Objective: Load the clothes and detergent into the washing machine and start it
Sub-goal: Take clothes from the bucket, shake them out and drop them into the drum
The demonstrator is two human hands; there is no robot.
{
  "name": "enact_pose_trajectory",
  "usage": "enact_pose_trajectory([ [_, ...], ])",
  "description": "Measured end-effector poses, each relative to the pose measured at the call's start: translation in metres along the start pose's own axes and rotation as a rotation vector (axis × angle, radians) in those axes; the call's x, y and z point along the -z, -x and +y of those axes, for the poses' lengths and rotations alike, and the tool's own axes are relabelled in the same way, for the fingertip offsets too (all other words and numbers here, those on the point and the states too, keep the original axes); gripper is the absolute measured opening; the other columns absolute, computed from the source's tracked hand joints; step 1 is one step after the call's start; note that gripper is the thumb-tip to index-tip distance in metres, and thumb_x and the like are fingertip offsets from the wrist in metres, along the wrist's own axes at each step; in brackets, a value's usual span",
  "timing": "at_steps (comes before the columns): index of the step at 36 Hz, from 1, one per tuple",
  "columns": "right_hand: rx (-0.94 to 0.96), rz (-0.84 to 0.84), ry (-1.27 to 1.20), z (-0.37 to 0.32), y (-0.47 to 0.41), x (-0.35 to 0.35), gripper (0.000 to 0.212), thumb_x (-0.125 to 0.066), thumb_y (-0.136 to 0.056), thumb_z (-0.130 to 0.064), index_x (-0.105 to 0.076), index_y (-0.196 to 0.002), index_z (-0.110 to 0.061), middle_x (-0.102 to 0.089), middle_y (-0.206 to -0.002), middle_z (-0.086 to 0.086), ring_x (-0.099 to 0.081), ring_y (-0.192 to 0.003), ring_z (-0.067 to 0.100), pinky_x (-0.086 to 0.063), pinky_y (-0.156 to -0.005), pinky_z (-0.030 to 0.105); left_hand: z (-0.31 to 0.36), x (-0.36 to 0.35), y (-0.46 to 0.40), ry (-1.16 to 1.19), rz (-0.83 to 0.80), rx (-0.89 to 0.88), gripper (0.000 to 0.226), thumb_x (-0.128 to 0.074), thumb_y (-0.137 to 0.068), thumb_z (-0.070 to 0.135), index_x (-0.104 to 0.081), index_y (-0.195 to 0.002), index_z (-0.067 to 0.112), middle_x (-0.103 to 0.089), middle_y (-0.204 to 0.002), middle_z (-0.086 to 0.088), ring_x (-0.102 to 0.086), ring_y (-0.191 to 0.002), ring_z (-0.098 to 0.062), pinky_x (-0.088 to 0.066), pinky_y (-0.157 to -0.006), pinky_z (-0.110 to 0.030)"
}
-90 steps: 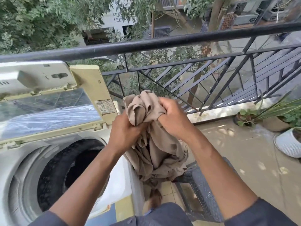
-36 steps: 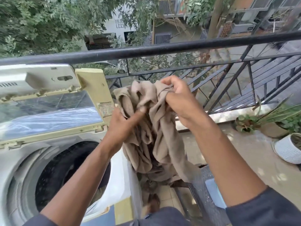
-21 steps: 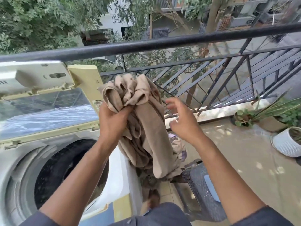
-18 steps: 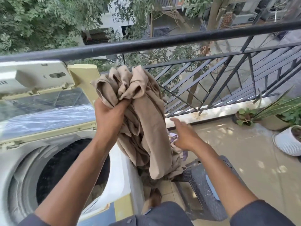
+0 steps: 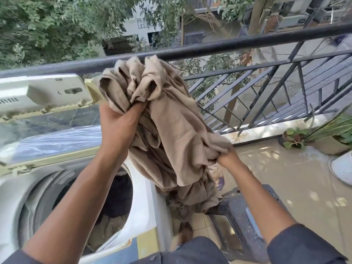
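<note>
Upper centre, writing: a pale building wall (image 5: 142, 25) beyond the railing (image 5: 219, 48) reads "PRA" over "LEE"; the rest is hidden by leaves.
Machine markings: none legible on the raised lid (image 5: 45, 111).
Left hand (image 5: 119, 126): centre frame, fingers curled round the bunched top of the beige cloth (image 5: 171, 130), which bulges above the fist.
Right hand (image 5: 227, 158): right of centre, lower, mostly hidden in cloth, gripping a gathered fold.
Cloth position: hangs between the hands, just right of the washing machine (image 5: 144, 197) opening, tail trailing onto a dark stool (image 5: 240, 216).
</note>
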State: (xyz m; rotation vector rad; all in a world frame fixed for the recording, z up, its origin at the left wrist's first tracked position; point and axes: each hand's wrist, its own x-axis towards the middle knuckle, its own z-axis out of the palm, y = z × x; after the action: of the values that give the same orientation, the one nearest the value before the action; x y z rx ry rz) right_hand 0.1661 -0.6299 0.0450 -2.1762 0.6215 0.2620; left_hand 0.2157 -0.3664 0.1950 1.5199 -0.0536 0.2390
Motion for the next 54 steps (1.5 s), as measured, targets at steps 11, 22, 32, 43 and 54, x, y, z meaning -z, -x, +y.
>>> enact_pose_trajectory([
  [11,0.342,0.203,-0.646,-0.131,0.039,0.101,0.032,-0.043,-0.099,-0.011,-0.074,-0.095,-0.016,-0.076,-0.097,0.012,-0.073,-0.09,0.025,-0.058,-0.077,0.039,-0.047,-0.002,0.021,-0.293,-0.144,0.047,0.032,-0.081,-0.089,0.036,-0.077,-0.118,0.024,-0.08,-0.111,0.011,-0.074,-0.111,-0.006,-0.061,-0.1,-0.045],
  [22,0.657,-0.171,-0.324,-0.162,0.081,0.055,0.039,-0.054,-0.079,-0.009,-0.072,-0.111,-0.021,-0.077,-0.102,-0.001,-0.072,-0.101,0.02,-0.059,-0.088,0.044,-0.055,-0.018,0.037,-0.33,-0.247,0.069,0.065,-0.095,-0.067,0.044,-0.071,-0.123,0.025,-0.079,-0.11,0.012,-0.074,-0.107,-0.006,-0.062,-0.091,-0.035],
  [32,0.298,-0.041,-0.134,-0.05,0.033,0.036,0.059,-0.067,-0.081,0.001,-0.058,-0.126,-0.036,-0.067,-0.114,-0.009,-0.066,-0.106,0.016,-0.058,-0.088,0.039,-0.03,-0.011,0.019,-0.052,-0.021,0.041,0.051,-0.073,-0.094,-0.004,-0.081,-0.089,0.046,-0.079,-0.094,0.027,-0.071,-0.093,0.01,-0.054,-0.079,-0.011],
  [43,-0.153,-0.261,0.005,0.038,0.007,-0.087,0.049,-0.068,-0.092,-0.054,-0.064,-0.132,-0.026,-0.07,-0.125,0.0,-0.065,-0.117,0.025,-0.048,-0.088,0.03,-0.006,-0.007,0.004,0.133,0.024,0.036,0.051,-0.081,-0.084,0.014,-0.068,-0.131,-0.001,-0.076,-0.124,-0.017,-0.073,-0.114,-0.022,-0.06,-0.098,-0.036],
  [54,-0.243,0.112,-0.674,0.008,-0.005,0.012,0.016,-0.054,-0.106,-0.016,-0.069,-0.104,-0.011,-0.073,-0.095,0.019,-0.069,-0.075,0.027,-0.057,-0.067,0.039,-0.024,0.006,0.011,0.014,0.046,0.067,0.026,-0.085,-0.089,0.017,-0.08,-0.113,0.022,-0.082,-0.11,0.004,-0.075,-0.109,-0.011,-0.059,-0.089,-0.027],
])
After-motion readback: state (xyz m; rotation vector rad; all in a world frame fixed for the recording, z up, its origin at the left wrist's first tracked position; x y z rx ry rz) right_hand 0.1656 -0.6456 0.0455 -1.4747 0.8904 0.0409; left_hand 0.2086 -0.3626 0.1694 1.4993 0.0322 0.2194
